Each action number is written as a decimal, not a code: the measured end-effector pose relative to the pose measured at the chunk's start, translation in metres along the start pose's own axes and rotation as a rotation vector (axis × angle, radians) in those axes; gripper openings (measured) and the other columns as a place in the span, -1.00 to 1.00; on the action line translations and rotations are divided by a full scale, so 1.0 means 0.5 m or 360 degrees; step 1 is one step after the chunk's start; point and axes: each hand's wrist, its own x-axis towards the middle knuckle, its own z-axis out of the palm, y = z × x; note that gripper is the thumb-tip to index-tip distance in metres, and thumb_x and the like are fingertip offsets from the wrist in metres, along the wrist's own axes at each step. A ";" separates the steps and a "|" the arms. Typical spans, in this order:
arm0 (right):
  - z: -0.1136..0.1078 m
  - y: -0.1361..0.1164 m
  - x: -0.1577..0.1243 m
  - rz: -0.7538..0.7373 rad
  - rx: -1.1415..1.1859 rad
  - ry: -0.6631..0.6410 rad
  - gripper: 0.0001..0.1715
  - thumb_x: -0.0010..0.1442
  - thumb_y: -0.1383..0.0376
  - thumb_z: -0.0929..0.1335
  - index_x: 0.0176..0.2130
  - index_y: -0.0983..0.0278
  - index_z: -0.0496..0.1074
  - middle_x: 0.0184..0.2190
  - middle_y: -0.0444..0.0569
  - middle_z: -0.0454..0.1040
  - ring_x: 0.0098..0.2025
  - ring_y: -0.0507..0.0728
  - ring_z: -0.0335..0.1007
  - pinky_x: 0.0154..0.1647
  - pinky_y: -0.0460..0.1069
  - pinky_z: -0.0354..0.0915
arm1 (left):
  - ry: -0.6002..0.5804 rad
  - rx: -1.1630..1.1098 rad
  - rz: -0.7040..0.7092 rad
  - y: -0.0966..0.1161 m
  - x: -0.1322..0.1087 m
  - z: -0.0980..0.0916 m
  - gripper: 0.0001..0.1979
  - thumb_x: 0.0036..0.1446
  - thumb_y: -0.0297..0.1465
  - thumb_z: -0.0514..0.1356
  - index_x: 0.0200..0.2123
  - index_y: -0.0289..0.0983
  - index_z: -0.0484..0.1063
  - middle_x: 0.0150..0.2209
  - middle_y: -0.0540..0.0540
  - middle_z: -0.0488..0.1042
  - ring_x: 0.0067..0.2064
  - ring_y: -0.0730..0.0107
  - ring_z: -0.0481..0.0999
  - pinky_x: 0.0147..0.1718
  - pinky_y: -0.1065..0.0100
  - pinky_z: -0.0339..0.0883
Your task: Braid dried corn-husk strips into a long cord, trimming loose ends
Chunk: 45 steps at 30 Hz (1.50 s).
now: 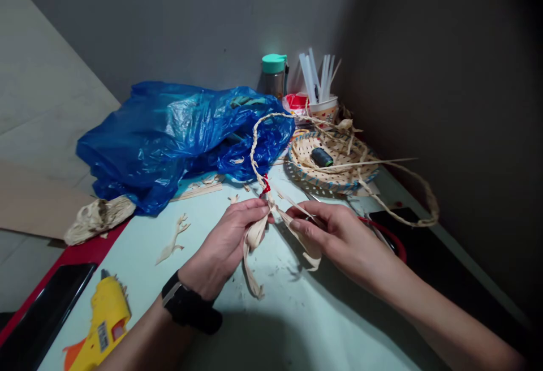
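A long braided cord (254, 147) of pale dried husk arches up from between my hands and runs right over a woven basket. My left hand (231, 235) pinches the husk strips at the cord's lower end, just under a red clip (266, 185). Close on the right, my right hand (335, 232) has its thumb and fingers closed on another loose husk strip (303, 244). One more strip (253, 272) hangs below my left fingers, its end curled.
A blue plastic bag (169, 139) fills the back left. The basket (335, 178) holds a dark thread spool (322, 157). Behind stand a bottle (274, 77) and a cup (324, 112) of glue sticks. A yellow glue gun (104, 320) lies front left, a phone (51, 309) beside it.
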 end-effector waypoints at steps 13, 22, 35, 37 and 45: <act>-0.012 0.003 0.005 -0.0033 -0.0286 0.0294 -0.77 0.23 0.24 0.25 -0.28 0.28 0.45 -0.40 -0.03 0.49 -0.42 0.12 0.34 -0.45 -0.05 0.15 | -0.0065 0.0245 0.0089 -0.010 0.001 -0.013 -0.90 0.06 -0.46 0.23 -0.31 -0.31 0.40 -0.38 -0.02 0.43 -0.44 0.57 0.40 -0.49 0.56 0.25; -0.017 0.006 0.001 -0.0100 -0.0392 0.0332 -0.81 0.24 0.29 0.24 -0.27 0.25 0.43 -0.36 -0.02 0.49 -0.37 0.13 0.38 -0.38 -0.04 0.22 | 0.0145 0.0320 -0.0035 -0.018 0.016 -0.015 -0.55 -0.14 -0.31 0.37 -0.14 -0.34 0.44 -0.36 -0.06 0.48 -0.64 0.73 0.14 -0.69 0.55 -0.14; -0.006 0.007 -0.004 -0.0092 -0.0550 0.0221 -0.78 0.30 0.23 0.18 -0.19 0.23 0.36 -0.32 0.05 0.44 -0.36 0.17 0.39 -0.39 0.00 0.26 | 0.0095 0.0085 -0.0135 -0.003 0.011 -0.012 -0.79 0.00 -0.35 0.30 -0.30 -0.35 0.50 -0.51 0.00 0.42 -0.68 0.77 -0.07 -0.71 0.55 -0.22; -0.001 0.007 -0.005 -0.0085 -0.0607 0.0204 -0.74 0.31 0.21 0.17 -0.15 0.25 0.36 -0.30 0.06 0.44 -0.37 0.17 0.39 -0.38 0.01 0.26 | 0.0120 0.0028 -0.0097 -0.006 0.011 -0.008 -0.82 0.04 -0.34 0.27 -0.35 -0.36 0.48 -0.57 0.02 0.36 -0.68 0.74 0.00 -0.70 0.57 -0.11; -0.010 -0.017 -0.009 -0.0158 -0.0463 0.0511 -0.74 0.35 0.23 0.17 -0.26 0.25 0.37 -0.47 -0.11 0.39 -0.49 0.02 0.31 -0.46 -0.10 0.17 | 0.0198 0.0189 -0.0058 -0.010 0.014 -0.010 -0.80 0.00 -0.34 0.30 -0.38 -0.37 0.44 -0.67 0.11 0.23 -0.69 0.73 -0.02 -0.72 0.59 -0.17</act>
